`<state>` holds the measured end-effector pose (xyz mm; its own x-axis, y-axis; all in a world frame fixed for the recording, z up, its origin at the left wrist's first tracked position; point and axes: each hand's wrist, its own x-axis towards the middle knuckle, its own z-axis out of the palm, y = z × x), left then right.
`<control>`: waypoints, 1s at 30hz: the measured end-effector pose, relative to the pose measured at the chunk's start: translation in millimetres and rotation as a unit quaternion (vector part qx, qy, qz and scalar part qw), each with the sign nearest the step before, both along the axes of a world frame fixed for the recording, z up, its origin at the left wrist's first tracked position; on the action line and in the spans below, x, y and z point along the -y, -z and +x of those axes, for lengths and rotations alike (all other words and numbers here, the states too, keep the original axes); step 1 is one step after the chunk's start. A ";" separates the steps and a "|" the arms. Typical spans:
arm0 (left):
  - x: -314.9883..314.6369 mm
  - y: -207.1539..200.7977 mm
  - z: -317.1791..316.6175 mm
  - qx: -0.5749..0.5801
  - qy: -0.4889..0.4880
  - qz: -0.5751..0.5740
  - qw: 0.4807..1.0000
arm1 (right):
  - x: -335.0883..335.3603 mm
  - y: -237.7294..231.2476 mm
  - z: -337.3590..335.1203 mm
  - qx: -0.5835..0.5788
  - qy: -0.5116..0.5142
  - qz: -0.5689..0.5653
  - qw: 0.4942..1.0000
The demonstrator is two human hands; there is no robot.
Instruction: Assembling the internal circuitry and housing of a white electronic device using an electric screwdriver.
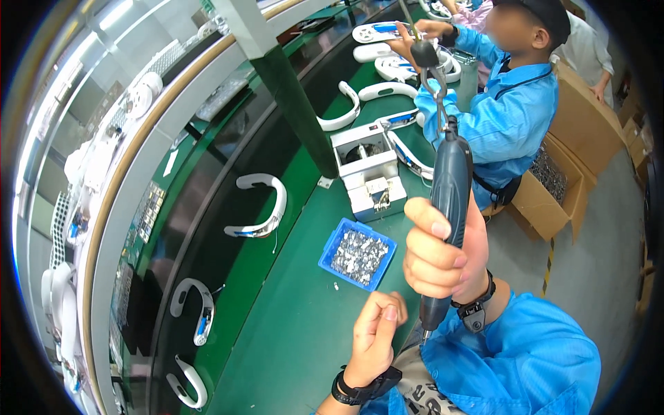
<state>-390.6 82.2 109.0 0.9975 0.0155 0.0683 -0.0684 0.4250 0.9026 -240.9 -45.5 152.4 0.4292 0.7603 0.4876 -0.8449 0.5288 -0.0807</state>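
Note:
My right hand [439,259] is wrapped round a dark electric screwdriver [453,169], held upright with its bit pointing down. A metal hook and cord run up from the tool's top end. To its left, my left hand [373,339] is closed above the green bench, fingers curled inward; whatever they may hold is hidden. Just beyond that hand sits a blue tray [330,241] full of small metallic and pale pieces. Behind the tray stands a silver box-shaped machine [366,169], probably a screw feeder. Neither hand touches the tray or the machine.
Curved white housings [280,200] lie along the dark conveyor on the left, with more on the far bench. A green-and-white post [294,104] rises beside the machine. At the far right a co-worker in blue [519,104] handles a white part near an open carton [584,117].

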 end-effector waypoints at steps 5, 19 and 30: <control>-33.6 4.7 76.3 -0.023 -0.100 0.296 0.950 | 26.1 14.8 16.3 0.115 0.149 -0.194 0.963; -65.6 53.3 274.7 0.126 -0.285 0.595 0.741 | 30.7 16.7 21.2 0.222 0.282 -0.368 0.858; -152.4 28.1 72.5 0.039 -0.396 0.499 0.769 | -11.8 38.1 33.4 0.341 0.373 -0.363 0.783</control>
<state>-318.1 234.6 80.9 0.6941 0.5182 0.4998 -0.0187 -0.6810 0.7321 -207.6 -33.7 114.3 0.7135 0.6057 0.3522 0.0469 0.4603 -0.8865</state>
